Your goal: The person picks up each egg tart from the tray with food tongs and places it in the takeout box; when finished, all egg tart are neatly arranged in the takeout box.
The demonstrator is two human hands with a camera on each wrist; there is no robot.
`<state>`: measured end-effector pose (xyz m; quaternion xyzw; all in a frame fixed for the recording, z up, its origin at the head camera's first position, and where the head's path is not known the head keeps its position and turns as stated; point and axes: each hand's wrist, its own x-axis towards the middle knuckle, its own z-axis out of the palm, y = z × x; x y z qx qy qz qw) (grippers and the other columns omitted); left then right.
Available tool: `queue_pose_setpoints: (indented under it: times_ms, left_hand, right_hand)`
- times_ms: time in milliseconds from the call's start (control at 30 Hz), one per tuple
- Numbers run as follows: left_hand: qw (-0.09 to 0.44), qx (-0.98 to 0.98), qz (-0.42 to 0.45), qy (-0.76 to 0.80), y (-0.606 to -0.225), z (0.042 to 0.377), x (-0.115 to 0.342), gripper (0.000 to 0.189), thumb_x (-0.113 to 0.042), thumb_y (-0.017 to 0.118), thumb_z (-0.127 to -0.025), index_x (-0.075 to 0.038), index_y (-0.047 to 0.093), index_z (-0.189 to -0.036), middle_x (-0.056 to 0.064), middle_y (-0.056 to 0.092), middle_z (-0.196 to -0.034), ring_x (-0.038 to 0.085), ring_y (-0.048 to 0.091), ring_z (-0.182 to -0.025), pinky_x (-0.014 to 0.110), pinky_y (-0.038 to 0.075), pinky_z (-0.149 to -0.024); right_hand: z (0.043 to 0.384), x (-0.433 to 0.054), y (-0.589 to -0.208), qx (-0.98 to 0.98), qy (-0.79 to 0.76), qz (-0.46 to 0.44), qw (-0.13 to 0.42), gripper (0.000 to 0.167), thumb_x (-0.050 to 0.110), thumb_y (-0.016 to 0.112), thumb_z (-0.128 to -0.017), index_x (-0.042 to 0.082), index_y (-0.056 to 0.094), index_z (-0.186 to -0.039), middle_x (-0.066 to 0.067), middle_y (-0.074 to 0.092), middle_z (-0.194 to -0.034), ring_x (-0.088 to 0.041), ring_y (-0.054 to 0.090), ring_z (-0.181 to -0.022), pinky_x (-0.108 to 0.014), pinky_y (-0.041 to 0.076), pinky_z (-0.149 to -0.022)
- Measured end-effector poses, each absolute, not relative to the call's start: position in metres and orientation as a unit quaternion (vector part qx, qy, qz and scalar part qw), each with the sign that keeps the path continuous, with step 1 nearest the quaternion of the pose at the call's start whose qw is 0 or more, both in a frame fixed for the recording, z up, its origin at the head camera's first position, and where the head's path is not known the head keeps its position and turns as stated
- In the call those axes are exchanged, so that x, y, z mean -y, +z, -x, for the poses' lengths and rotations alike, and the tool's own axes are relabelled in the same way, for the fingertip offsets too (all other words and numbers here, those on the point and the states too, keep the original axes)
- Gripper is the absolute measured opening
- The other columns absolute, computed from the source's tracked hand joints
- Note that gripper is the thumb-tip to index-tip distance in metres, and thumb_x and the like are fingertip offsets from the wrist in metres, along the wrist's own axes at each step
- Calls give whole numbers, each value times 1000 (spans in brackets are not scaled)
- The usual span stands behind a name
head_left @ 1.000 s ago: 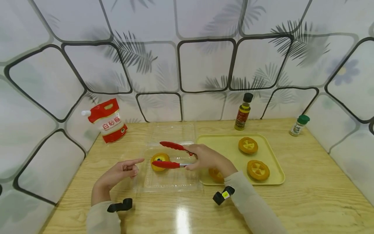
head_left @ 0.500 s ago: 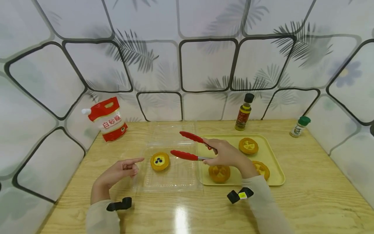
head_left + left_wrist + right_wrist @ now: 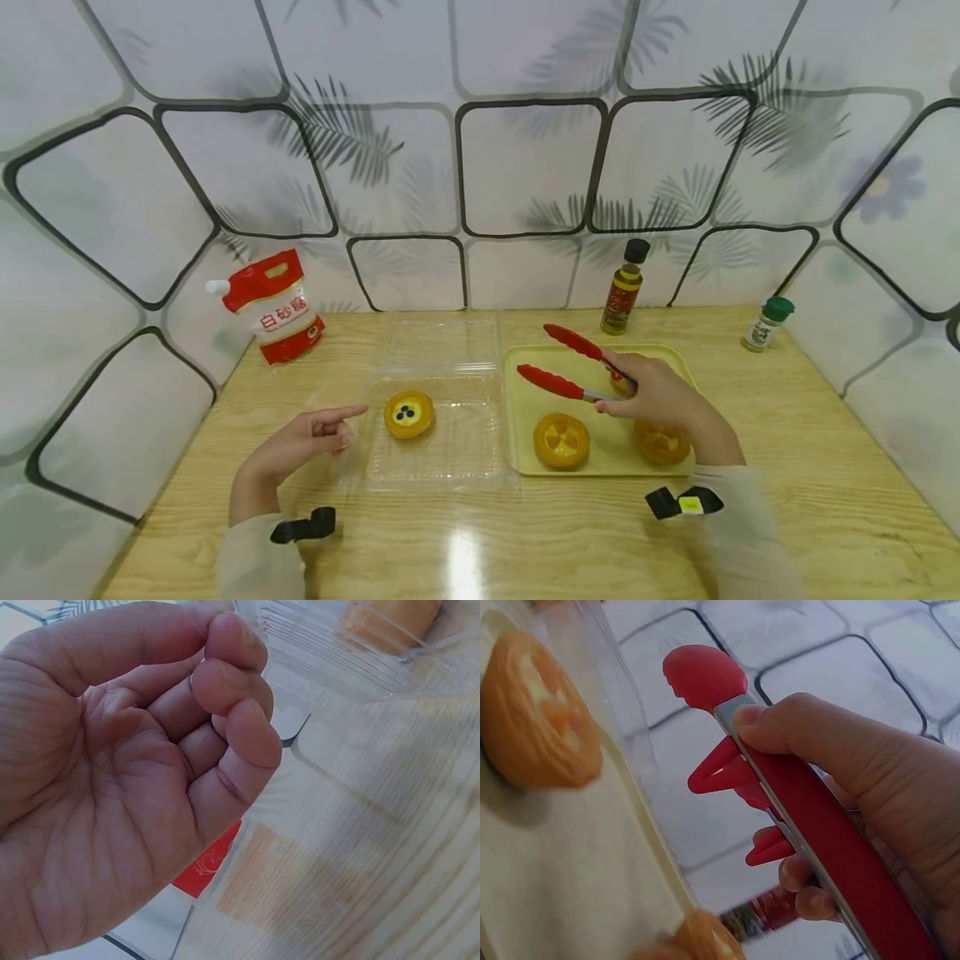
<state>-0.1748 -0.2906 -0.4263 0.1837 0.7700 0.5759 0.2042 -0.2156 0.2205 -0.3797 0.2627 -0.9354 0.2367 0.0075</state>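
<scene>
My right hand [image 3: 660,396] grips red-tipped tongs [image 3: 558,382] above the yellow tray [image 3: 517,450]. The tongs' arms stand apart with nothing between them. In the right wrist view, the thumb lies along the red handle of the tongs [image 3: 817,825]. On the tray sit several fruit tarts; one tart [image 3: 561,440] is in full view, while hand and tongs partly cover the others. A tart with dark berries [image 3: 408,414] sits at the left in the clear plastic container [image 3: 457,454]. My left hand [image 3: 296,446] stays by the container's left edge, index finger extended, other fingers loosely curled.
A red and white sugar pouch [image 3: 276,308] leans at the back left. An oil bottle [image 3: 622,287] stands behind the tray, and a green-capped shaker [image 3: 768,323] at the back right. The container's lid [image 3: 438,340] lies folded back towards the patterned wall.
My right hand has carried the tongs rightward from over the berry tart to above the tray, uncovering that tart and the tray's front left tart. The left hand has kept its place.
</scene>
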Motion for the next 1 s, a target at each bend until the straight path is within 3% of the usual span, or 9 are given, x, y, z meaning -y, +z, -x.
queue_pose_setpoints:
  times_ms: [100, 133, 300, 433, 567, 633, 767, 1000]
  left_hand:
    - [205, -771, -182, 574, -427, 175, 291, 52, -9, 52, -97, 14, 33, -139, 9, 59, -88, 11, 54, -73, 24, 48, -73]
    - [205, -771, -181, 574, -427, 174, 291, 51, -8, 52, -97, 14, 32, -139, 9, 59, -88, 11, 54, -73, 24, 48, -73]
    - [206, -772, -178, 575, -426, 174, 291, 52, -9, 52, -96, 14, 33, -139, 8, 59, -88, 9, 53, -73, 23, 47, -72]
    - [205, -771, -177, 577, -425, 174, 289, 51, -9, 53, -96, 14, 34, -138, 7, 59, -88, 8, 53, -73, 23, 47, -73]
    - [205, -770, -177, 578, -425, 173, 288, 51, -10, 54, -96, 14, 35, -138, 7, 60, -88, 7, 53, -73, 23, 47, -73]
    - [205, -769, -178, 579, -425, 173, 288, 52, -10, 54, -96, 15, 34, -138, 6, 60, -88, 7, 53, -73, 23, 47, -73]
    - [206, -767, -179, 581, -426, 173, 289, 52, -9, 54, -96, 14, 34, -138, 6, 60, -88, 8, 53, -73, 24, 48, -73]
    - [204, -770, -178, 578, -426, 174, 289, 51, -10, 55, -95, 14, 37, -137, 3, 59, -87, 10, 53, -74, 24, 47, -73]
  right_hand:
    - [214, -236, -380, 940, 232, -250, 10, 81, 36, 77, -78, -6, 43, -138, -23, 56, -124, -28, 57, -97, -45, 48, -80]
    - [213, -241, -380, 942, 230, -245, 7, 82, 37, 77, -78, -6, 43, -138, -24, 56, -125, -27, 57, -93, -42, 48, -77]
    - [209, -263, -380, 951, 210, -227, -6, 82, 41, 75, -79, -7, 43, -137, -15, 61, -104, -16, 45, -69, -29, 39, -60]
    - [206, -277, -380, 954, 201, -221, -8, 81, 38, 75, -79, -10, 43, -136, -7, 57, -86, -13, 40, -64, -27, 35, -56]
    - [202, -289, -380, 958, 194, -210, -15, 83, 41, 74, -79, -12, 43, -135, -13, 61, -95, -15, 45, -69, -30, 41, -60]
    - [201, -295, -379, 960, 190, -204, -18, 84, 42, 74, -79, -12, 42, -135, -22, 62, -107, -22, 54, -77, -37, 48, -68]
    - [201, -306, -378, 963, 180, -199, -25, 87, 43, 74, -79, -13, 40, -136, -32, 53, -123, -37, 59, -98, -51, 48, -82]
    - [203, -322, -380, 964, 165, -206, -30, 85, 41, 75, -78, -14, 42, -135, -34, 54, -121, -44, 57, -104, -55, 46, -83]
